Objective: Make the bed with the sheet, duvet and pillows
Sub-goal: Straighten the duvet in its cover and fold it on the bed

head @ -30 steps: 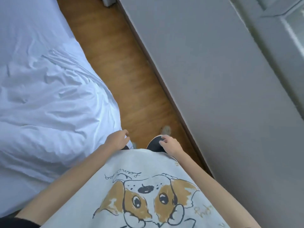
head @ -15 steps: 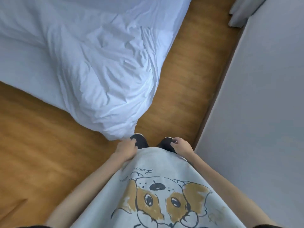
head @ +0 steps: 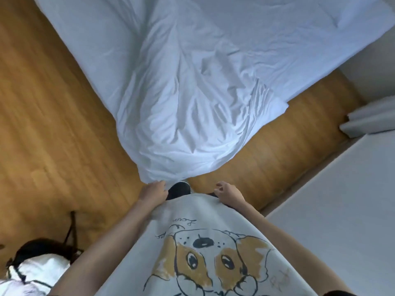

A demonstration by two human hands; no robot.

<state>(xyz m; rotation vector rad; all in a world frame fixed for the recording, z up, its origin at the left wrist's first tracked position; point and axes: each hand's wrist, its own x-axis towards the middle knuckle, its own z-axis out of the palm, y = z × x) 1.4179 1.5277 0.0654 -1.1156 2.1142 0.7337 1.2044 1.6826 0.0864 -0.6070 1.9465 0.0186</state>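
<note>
Wooden floor (head: 53,129), sheet (head: 192,92) corner now dead ahead; left hand (head: 152,192) near its tip (grip unclear), right hand (head: 229,194) loosely curled, empty.

I see a wood floor (head: 53,129) under soft daylight, a grey wall (head: 342,210) at right with a pale curtain hem (head: 369,118) touching the floor near it, and a dark bag (head: 36,259) lying at lower left.
</note>
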